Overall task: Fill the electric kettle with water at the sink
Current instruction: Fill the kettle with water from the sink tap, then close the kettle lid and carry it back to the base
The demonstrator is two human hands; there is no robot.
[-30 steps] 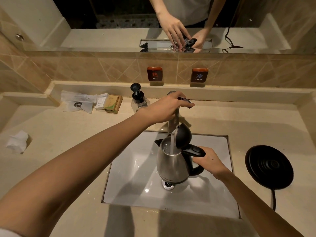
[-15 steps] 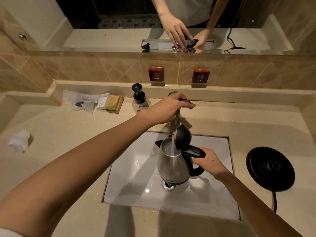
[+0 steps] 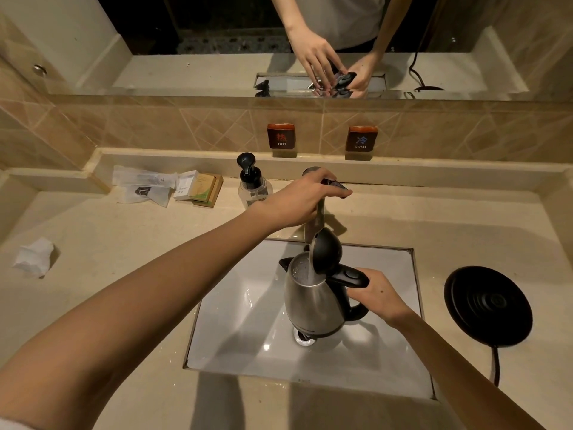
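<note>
A steel electric kettle (image 3: 313, 302) stands upright over the drain in the white sink (image 3: 242, 330), its black lid (image 3: 326, 251) flipped up. A thin stream of water falls from the faucet (image 3: 316, 221) into its open mouth, and bubbling water shows inside. My right hand (image 3: 379, 294) grips the black handle of the kettle. My left hand (image 3: 302, 198) reaches across and closes over the faucet lever at the back of the sink.
The kettle's black power base (image 3: 488, 305) with its cord lies on the counter to the right. A soap pump bottle (image 3: 252, 184), small boxes (image 3: 201, 189) and plastic packets sit at the back left. A crumpled tissue (image 3: 34, 257) lies far left. HOT and COLD signs hang on the tiles.
Both hands and the kettle hold their places. Water keeps running into the kettle.
</note>
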